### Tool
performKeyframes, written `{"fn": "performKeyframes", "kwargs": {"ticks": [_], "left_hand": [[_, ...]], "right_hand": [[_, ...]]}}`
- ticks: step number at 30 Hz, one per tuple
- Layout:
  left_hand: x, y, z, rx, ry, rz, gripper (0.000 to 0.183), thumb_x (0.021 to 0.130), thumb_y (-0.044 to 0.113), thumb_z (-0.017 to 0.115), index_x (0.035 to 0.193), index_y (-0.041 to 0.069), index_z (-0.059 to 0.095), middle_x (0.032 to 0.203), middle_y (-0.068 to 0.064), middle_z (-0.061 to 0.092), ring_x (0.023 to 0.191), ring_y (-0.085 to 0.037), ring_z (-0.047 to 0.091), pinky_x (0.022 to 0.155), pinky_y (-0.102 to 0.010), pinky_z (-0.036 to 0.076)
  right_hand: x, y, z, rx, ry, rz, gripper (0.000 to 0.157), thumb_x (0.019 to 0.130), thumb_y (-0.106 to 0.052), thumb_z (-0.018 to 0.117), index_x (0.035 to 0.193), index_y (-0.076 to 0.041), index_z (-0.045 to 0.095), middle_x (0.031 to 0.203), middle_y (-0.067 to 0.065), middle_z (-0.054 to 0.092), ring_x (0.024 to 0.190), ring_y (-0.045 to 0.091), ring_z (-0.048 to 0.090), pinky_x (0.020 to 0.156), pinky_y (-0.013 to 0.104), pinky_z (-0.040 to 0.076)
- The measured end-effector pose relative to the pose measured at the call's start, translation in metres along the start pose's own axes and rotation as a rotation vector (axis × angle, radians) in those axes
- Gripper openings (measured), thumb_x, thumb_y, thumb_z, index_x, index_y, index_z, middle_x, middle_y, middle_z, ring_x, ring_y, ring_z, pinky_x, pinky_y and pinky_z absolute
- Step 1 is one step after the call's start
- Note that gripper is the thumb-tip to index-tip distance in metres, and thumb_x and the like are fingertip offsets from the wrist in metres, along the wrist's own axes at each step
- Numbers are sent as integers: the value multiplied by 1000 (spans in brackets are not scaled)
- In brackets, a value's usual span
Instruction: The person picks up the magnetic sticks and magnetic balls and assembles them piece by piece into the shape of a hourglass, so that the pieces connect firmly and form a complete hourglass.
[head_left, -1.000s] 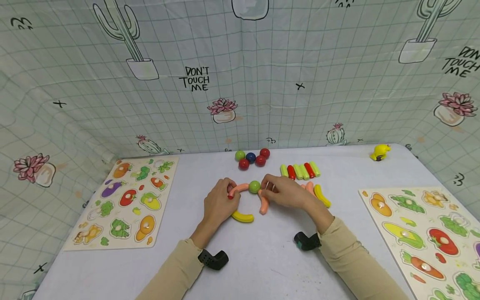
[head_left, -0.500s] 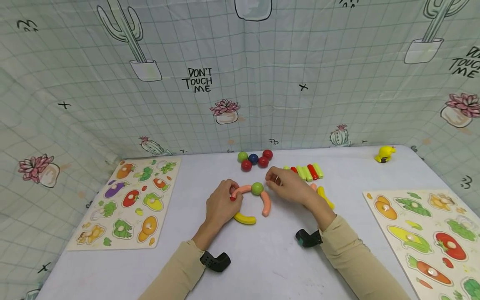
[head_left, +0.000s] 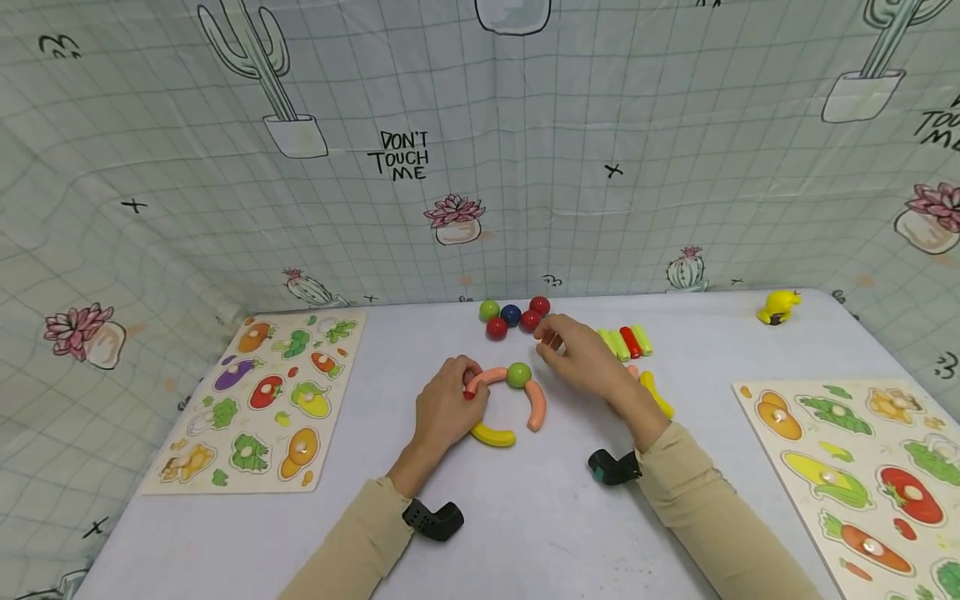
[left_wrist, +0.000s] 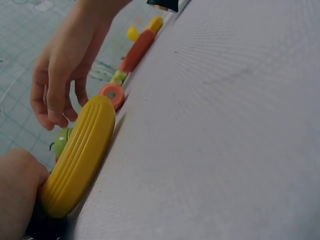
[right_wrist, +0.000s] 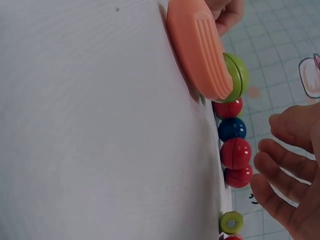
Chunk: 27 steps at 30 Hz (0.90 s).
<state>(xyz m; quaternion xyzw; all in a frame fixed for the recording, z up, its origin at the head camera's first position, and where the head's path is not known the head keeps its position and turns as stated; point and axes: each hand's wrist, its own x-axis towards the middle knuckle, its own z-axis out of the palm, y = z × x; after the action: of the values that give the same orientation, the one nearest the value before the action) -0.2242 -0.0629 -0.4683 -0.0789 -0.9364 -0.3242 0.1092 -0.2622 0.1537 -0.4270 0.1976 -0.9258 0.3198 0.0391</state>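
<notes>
A part-ring of toy pieces lies on the white table. It shows a pink curved stick at upper left, a green ball on top, a second pink curved stick at right and a yellow curved stick below. My left hand pinches the left end of the upper-left pink stick, where a bit of red shows between finger and thumb. My right hand hovers with loosely bent fingers and holds nothing. Beyond its fingertips is a cluster of balls, with a red ball closest.
A blue ball sits in the cluster. Short green and red sticks stand in a row behind my right hand, with a yellow stick nearer. Picture boards lie left and right. A yellow toy stands back right.
My right hand has let go of the right pink stick beside the green ball and moved up and away toward the ball cluster. My left hand keeps its pinch in place.
</notes>
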Motion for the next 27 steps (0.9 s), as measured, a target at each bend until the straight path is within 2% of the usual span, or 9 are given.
{"fn": "performKeyframes", "kwargs": {"ticks": [12,21,27], "left_hand": [[-1,-1,-1,2,3,18,13,83,20,59,94,14,62,77,1,51,59,-11,44,49,-22,32],[-1,-3,-3,6,-6,12,13,84,22,61,95,14,61,76,1,50,57,-10,43,47,-21,31],[1,-2,-2,10,-5,20,13,83,20,59,94,14,62,77,1,52,59,-10,44,49,-20,33]], "right_hand": [[5,1,4,-35,90,-8,27,90,-15,61,114,-7,56,108,11,58,97,25,55,84,39,50],[17,-1,8,-36,93,-3,31,90,-15,61,118,-4,55,116,14,56,104,29,54,89,42,49],[24,2,8,-47,61,30,35,90,-15,60,123,-5,54,122,13,53,110,30,53,94,45,47]]}}
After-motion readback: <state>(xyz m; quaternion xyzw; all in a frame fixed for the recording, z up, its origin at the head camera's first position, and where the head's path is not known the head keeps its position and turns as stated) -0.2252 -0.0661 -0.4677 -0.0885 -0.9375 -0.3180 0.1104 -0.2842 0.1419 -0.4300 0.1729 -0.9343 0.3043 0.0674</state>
